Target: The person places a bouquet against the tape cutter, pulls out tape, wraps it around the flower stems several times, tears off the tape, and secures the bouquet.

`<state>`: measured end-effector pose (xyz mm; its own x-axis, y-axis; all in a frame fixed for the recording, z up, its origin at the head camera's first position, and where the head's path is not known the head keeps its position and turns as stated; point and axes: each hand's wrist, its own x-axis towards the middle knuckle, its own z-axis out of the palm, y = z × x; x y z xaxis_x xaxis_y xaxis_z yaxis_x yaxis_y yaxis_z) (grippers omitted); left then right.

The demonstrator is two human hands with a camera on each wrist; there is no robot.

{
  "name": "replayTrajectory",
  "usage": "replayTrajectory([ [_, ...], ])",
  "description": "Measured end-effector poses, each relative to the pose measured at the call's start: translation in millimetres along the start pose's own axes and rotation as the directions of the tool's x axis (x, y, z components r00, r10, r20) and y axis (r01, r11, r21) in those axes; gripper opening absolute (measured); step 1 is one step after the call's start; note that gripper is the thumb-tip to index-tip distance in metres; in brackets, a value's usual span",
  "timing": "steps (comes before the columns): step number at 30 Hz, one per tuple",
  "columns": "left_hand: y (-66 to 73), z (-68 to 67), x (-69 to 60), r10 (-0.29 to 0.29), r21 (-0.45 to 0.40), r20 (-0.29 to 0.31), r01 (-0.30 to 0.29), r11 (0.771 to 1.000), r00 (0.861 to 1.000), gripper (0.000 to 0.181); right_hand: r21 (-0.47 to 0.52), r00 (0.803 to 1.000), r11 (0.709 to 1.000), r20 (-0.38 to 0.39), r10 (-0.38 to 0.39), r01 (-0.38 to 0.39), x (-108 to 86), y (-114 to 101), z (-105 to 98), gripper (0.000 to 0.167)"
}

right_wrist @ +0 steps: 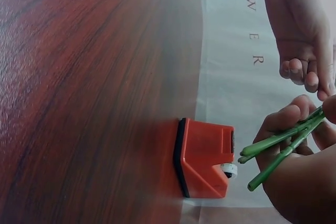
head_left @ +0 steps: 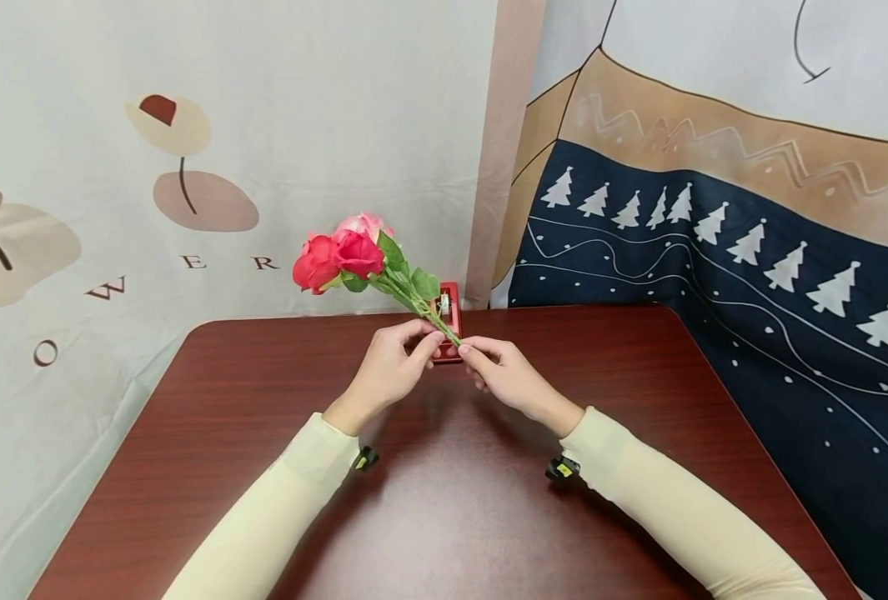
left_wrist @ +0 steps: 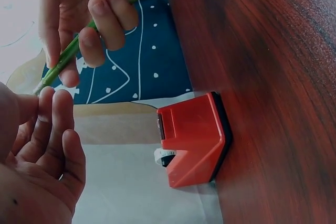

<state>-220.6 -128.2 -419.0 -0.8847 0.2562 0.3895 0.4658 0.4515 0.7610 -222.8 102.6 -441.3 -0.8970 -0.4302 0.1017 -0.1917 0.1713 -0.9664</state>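
Observation:
A bunch of red and pink roses (head_left: pixel 337 257) with green leaves is held above the table, blooms tilted up to the left. My left hand (head_left: pixel 393 367) pinches the green stems between thumb and fingers below the leaves. Close beside it, my right hand (head_left: pixel 514 379) grips the lower stems. In the right wrist view, several cut stem ends (right_wrist: pixel 270 169) stick out past the right hand. Behind the hands stands a red tape dispenser (head_left: pixel 454 302), partly hidden by stems and fingers. Its black base shows in both wrist views, with a small white roll (right_wrist: pixel 229 169) in it.
The dark red wooden table (head_left: pixel 444 500) has rounded far corners. A pale curtain (head_left: pixel 376 108) with printed flowers and letters hangs behind. To the right hangs a navy cloth (head_left: pixel 639 267) with white trees.

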Motion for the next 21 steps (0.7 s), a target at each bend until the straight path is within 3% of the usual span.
replayTrajectory([
  [13,-1.7,-0.1,-1.1,-0.031,0.011,0.026,0.031,0.999,0.999,0.017,-0.076,0.998,0.997,-0.053,-0.037,0.033,-1.5,5.5,1.2,0.032],
  [21,0.4,-0.1,-0.4,-0.035,0.026,0.008,0.035,0.999,0.999,0.017,-0.106,0.995,0.993,-0.077,-0.067,0.059,-3.4,2.9,0.8,0.033],
])
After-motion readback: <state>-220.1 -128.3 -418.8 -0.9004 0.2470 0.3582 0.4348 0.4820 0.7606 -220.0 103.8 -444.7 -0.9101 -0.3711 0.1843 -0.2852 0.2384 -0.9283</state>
